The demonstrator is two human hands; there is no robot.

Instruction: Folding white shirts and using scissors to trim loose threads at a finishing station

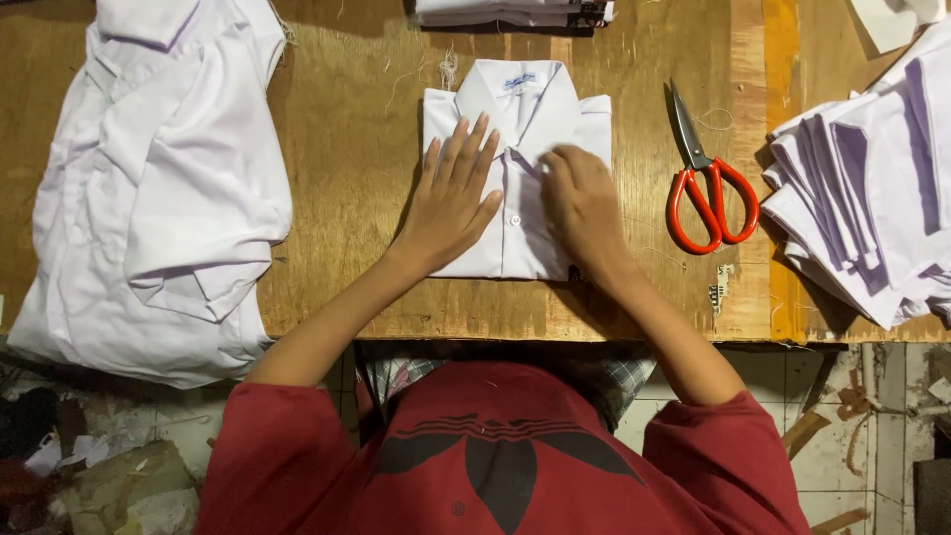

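Note:
A folded white collared shirt point(517, 109) lies front-up in the middle of the wooden table point(352, 159), collar away from me. My left hand point(451, 193) rests flat on its left half, fingers spread apart. My right hand point(584, 203) presses on the right half near the button placket, fingers curled down onto the cloth. Neither hand grips anything.
A heap of unfolded white shirts point(158, 188) covers the table's left end. Red-handled scissors point(705, 183) lie right of the shirt. A fanned stack of folded white pieces point(872, 198) sits at the right edge. More folded white cloth point(510, 12) lies at the far edge.

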